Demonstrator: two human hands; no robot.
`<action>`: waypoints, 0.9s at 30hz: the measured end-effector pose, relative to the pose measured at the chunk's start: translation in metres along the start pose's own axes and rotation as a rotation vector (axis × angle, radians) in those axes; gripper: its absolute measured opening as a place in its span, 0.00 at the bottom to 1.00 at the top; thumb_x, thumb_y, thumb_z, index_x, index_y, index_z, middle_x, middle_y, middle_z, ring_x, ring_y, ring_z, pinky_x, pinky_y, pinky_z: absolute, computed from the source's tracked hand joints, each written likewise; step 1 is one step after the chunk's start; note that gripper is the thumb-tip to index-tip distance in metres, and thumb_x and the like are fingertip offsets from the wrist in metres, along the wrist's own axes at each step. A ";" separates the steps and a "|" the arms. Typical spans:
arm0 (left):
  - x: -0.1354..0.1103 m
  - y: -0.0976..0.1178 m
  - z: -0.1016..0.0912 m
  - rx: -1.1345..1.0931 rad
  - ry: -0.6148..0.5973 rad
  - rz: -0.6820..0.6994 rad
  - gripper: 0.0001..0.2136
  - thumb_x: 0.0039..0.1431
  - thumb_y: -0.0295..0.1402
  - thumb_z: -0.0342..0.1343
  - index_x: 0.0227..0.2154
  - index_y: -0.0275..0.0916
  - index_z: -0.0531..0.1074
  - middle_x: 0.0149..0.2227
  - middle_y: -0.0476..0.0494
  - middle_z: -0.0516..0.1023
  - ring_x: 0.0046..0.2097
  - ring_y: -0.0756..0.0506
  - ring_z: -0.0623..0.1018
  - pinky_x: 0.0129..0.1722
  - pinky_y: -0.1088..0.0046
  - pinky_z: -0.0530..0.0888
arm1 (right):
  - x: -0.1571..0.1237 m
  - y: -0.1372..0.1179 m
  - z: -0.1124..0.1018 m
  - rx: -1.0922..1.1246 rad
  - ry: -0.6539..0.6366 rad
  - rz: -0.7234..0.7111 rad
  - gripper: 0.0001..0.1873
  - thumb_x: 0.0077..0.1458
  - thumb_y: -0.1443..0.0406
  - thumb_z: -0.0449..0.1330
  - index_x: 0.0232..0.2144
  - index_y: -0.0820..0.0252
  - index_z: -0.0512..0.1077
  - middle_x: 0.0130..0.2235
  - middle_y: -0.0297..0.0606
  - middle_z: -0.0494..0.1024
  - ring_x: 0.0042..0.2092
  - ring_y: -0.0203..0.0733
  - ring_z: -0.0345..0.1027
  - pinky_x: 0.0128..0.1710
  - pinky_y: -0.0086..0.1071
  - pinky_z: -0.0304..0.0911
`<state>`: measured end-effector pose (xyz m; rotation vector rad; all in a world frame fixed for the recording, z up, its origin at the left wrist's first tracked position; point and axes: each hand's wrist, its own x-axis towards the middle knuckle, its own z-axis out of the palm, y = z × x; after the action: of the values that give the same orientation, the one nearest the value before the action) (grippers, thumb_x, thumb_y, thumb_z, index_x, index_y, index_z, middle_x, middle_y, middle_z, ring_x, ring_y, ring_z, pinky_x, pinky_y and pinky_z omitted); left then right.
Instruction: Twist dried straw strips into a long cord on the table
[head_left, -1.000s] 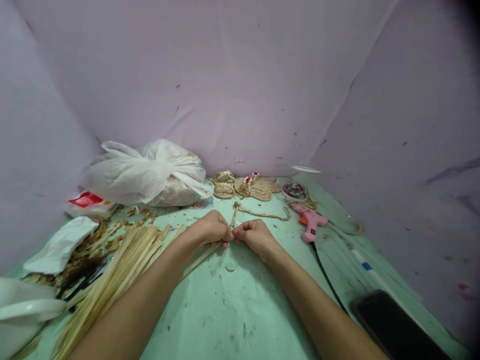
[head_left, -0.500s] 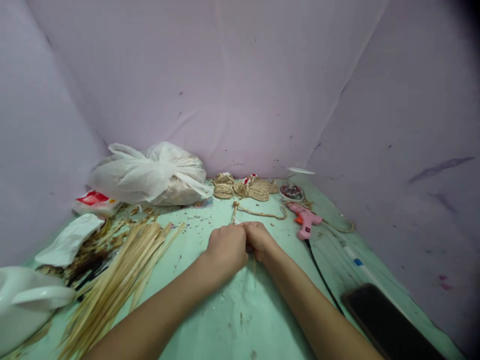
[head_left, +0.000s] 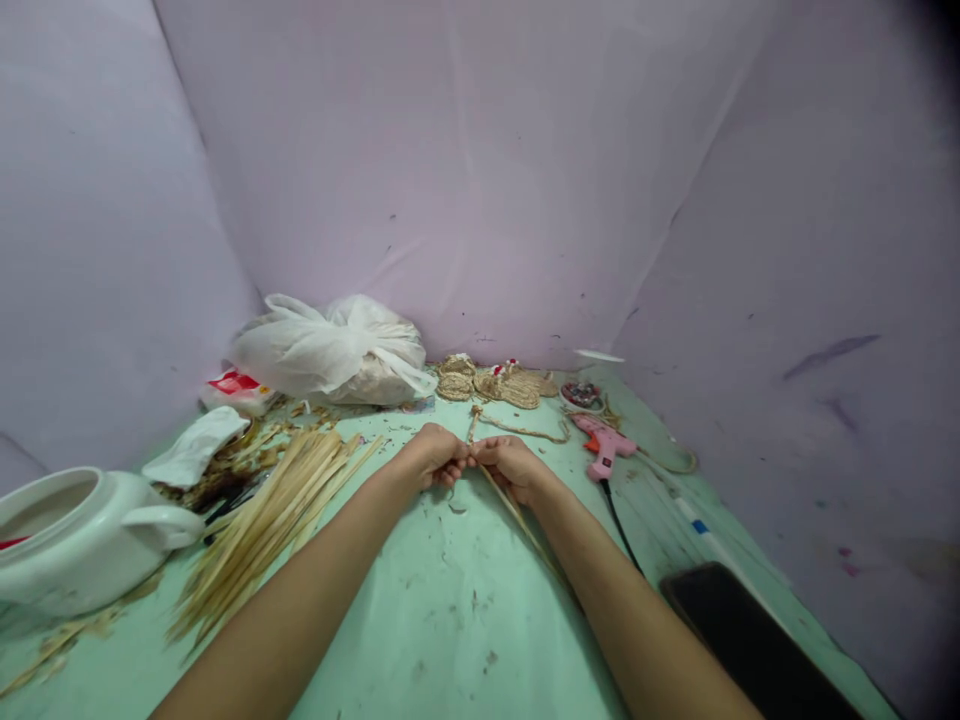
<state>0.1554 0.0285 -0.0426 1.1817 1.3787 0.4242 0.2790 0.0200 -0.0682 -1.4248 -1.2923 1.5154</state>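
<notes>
At the middle of the frame, we pinched the fibre cord (head_left: 525,432) with left hand (head_left: 437,458) and right hand (head_left: 511,464), fingertips together, probably so its twist would not loosen, while pale strips (head_left: 274,510) lay lower left, likely for easy reach.

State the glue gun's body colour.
The glue gun's body is pink; the head view shows it best.

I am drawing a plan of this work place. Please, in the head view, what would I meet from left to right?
White handled pot, bundle of pale flat strips, left hand, right hand, pink glue gun, black smartphone.
</notes>
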 end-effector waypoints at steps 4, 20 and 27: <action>0.006 -0.003 0.002 0.163 0.114 0.007 0.07 0.40 0.27 0.51 0.12 0.35 0.61 0.08 0.53 0.56 0.12 0.55 0.56 0.13 0.78 0.51 | 0.002 0.002 -0.004 -0.168 0.032 -0.103 0.03 0.33 0.73 0.56 0.16 0.65 0.69 0.16 0.30 0.67 0.18 0.27 0.51 0.18 0.23 0.45; 0.005 -0.004 0.017 -0.023 0.246 0.033 0.07 0.35 0.23 0.48 0.12 0.38 0.55 0.09 0.55 0.52 0.13 0.56 0.52 0.14 0.77 0.46 | -0.042 -0.033 0.025 -1.252 0.296 -0.220 0.10 0.38 0.70 0.56 0.27 0.64 0.75 0.29 0.50 0.76 0.31 0.47 0.69 0.25 0.30 0.53; 0.002 -0.006 -0.002 -0.048 0.080 0.027 0.05 0.32 0.24 0.49 0.12 0.36 0.58 0.09 0.55 0.53 0.12 0.57 0.50 0.14 0.78 0.43 | -0.041 -0.034 0.017 -1.185 0.158 -0.274 0.05 0.37 0.67 0.59 0.21 0.60 0.75 0.23 0.42 0.74 0.26 0.40 0.65 0.23 0.29 0.49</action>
<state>0.1515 0.0282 -0.0485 1.1559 1.4151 0.5255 0.2642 -0.0128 -0.0249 -1.8365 -2.3101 0.3453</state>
